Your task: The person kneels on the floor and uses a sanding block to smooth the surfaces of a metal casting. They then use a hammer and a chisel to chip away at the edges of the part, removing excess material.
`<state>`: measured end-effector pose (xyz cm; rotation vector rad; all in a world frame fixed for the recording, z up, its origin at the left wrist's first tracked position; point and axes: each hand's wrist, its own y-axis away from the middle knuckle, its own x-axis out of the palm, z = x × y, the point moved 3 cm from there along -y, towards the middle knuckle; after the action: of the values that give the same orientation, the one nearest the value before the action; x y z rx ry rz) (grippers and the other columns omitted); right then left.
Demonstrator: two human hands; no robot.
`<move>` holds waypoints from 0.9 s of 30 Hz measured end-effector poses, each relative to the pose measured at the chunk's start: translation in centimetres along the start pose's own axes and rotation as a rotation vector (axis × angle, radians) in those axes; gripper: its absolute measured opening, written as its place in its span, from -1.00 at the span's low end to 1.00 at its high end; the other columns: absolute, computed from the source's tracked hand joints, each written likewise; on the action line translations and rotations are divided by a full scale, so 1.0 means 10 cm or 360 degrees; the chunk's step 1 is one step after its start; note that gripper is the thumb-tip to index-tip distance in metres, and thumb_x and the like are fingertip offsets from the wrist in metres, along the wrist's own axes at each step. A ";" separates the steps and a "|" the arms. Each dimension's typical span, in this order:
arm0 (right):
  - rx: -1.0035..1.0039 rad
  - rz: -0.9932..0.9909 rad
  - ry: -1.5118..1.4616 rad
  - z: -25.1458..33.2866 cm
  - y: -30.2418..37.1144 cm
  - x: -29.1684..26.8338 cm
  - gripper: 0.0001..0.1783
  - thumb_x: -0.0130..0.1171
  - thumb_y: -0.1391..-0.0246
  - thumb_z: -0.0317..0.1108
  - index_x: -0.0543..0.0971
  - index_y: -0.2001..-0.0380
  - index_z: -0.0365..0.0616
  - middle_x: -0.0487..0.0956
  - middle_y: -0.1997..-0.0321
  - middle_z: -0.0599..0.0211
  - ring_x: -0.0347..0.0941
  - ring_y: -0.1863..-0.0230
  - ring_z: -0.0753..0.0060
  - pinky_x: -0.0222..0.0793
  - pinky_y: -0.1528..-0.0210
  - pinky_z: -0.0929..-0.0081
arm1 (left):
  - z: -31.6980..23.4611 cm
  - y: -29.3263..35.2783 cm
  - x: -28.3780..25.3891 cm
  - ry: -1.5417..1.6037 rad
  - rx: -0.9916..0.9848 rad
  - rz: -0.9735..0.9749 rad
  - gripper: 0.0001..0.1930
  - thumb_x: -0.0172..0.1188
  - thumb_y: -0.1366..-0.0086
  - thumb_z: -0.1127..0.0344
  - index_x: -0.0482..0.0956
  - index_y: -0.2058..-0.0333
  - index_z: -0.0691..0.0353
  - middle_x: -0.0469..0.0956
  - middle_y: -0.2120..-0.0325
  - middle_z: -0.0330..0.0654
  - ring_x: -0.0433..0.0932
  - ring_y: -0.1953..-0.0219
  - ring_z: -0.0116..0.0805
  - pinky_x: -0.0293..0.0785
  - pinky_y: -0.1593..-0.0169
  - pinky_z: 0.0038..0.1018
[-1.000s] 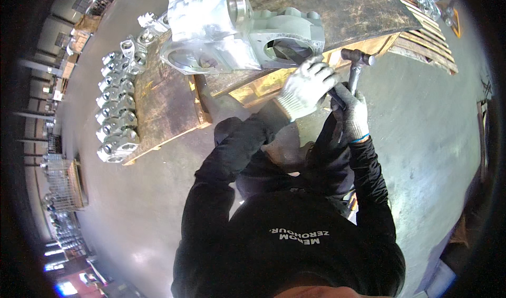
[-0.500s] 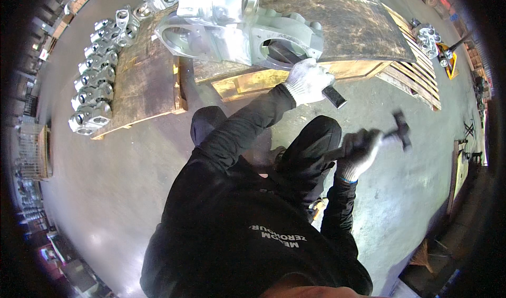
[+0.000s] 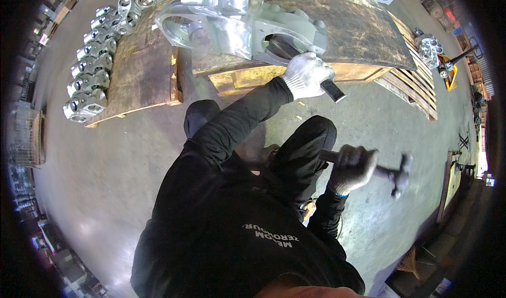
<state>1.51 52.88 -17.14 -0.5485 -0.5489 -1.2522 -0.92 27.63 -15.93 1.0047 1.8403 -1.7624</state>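
A large silver metal casting (image 3: 237, 40) with big round openings lies at the front edge of a wooden pallet table. My left hand (image 3: 305, 76), in a white knit glove, is closed around a dark steel bar (image 3: 334, 91). One flat end of the bar sticks out to the right of the fist; the other reaches into the casting's right-hand opening. Lower right, beside my knee, my gloved right hand (image 3: 353, 167) grips a hammer (image 3: 399, 176) by its handle. The hammer's head points right, slightly blurred, well apart from the bar.
Rows of similar castings (image 3: 92, 63) stand along the left edge of a second wooden pallet table (image 3: 137, 76). A slatted pallet (image 3: 408, 92) sits at the right, with a yellow pallet jack (image 3: 449, 76) beyond it. A broom (image 3: 409, 264) is at lower right.
The hammer has swung lower, away from the bar, and my right hand has dropped a little. My left hand still holds the bar in the opening.
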 end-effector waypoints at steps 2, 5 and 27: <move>-0.0195 -0.0058 -0.0152 0.07 0.05 0.04 -0.52 -0.07 -0.42 -0.06 0.17 0.61 0.11 0.07 0.72 0.56 -0.05 0.69 0.59 -0.08 0.63 0.50 | 0.00 0.00 -0.04 0.0068 -0.0008 0.0017 -0.76 0.37 0.06 0.13 0.64 0.35 -0.06 0.56 0.47 -0.34 0.56 0.28 -0.34 0.42 0.05 -0.36; -0.0117 0.0399 -0.0057 -0.10 0.14 0.21 -0.54 -0.05 -0.41 -0.08 0.16 0.60 0.10 0.08 0.71 0.56 -0.05 0.69 0.59 -0.07 0.61 0.50 | -0.02 0.01 -0.08 0.0097 0.0006 0.0043 -0.73 0.37 0.04 0.13 0.64 0.30 -0.07 0.58 0.45 -0.35 0.57 0.26 -0.35 0.41 0.02 -0.38; -0.0270 0.0190 0.0571 0.17 -0.02 0.15 -0.61 -0.15 -0.43 -0.20 0.15 0.54 0.04 0.11 0.67 0.49 0.00 0.69 0.53 -0.02 0.59 0.49 | 0.05 0.02 -0.10 0.0158 0.0111 -0.0154 -0.75 0.38 0.13 0.14 0.62 0.40 -0.01 0.58 0.51 -0.30 0.59 0.36 -0.25 0.47 0.16 -0.27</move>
<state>1.48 52.85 -14.83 -0.4756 -0.1081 -1.2531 -0.18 26.94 -15.43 1.0634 1.9293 -1.8763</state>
